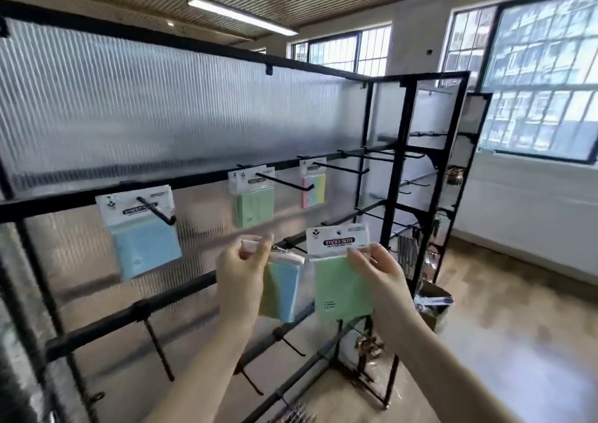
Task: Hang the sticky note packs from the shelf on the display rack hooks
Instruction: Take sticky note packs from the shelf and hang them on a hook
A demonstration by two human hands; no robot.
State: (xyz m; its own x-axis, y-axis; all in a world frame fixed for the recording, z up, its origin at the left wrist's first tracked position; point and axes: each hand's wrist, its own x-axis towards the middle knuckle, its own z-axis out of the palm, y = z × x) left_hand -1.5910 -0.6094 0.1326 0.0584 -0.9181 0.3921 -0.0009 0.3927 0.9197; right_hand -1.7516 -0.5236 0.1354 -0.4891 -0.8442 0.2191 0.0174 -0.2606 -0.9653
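While both forearms reach up from the bottom of the view, each hand holds a pack in front of the display rack (207, 176). The right hand (377, 272) pinches the green pack (343, 288) at the right side of its white header card, so its grip is pressed on that card, with the hang hole left uncovered near the top. The left hand (241, 268) pinches the top of the blue-and-yellow pack (281, 288), which dangles edge-on below its fingers. To hang the green one well, I judge it best to keep the header flat and upright, line its hole with a free hook tip (286, 239) just behind the hands, and slide it straight back along the hook. Further back, on the upper rail, three packs already hang: a blue pack (145, 244) toward the left end, a second green pack (254, 209) mid-rail and a pink-and-yellow pack (313, 191) beyond it. Bare hooks run on toward the right end.
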